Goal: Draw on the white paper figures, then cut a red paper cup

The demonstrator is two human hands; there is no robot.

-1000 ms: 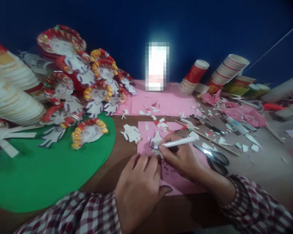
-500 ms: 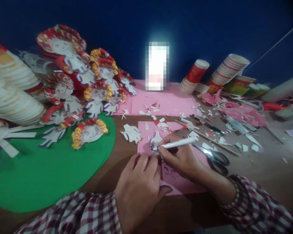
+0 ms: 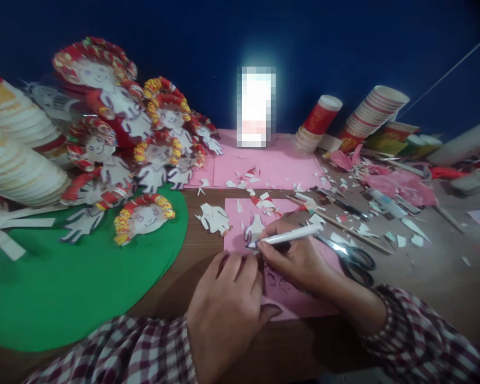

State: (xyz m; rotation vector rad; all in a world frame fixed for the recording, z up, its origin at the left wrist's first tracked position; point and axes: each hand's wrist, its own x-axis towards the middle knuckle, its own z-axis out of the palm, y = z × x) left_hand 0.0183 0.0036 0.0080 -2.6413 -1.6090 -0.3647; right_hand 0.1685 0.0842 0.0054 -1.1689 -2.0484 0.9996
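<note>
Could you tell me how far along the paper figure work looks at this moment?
Done: a pile of finished paper figures with curled red-and-yellow hair sits at the left, partly on the green disc. In hand: the right hand holds a white pen tip-down on a white cutout, the left hand resting close beside it. Left, probably: the plain cutout nearby and the stacked cups.

A white pen (image 3: 290,235) is gripped by the right hand (image 3: 300,256), its tip set on a white cutout (image 3: 254,228). The pink sheet (image 3: 296,298) beneath is pressed flat by the left hand (image 3: 226,309).
</note>
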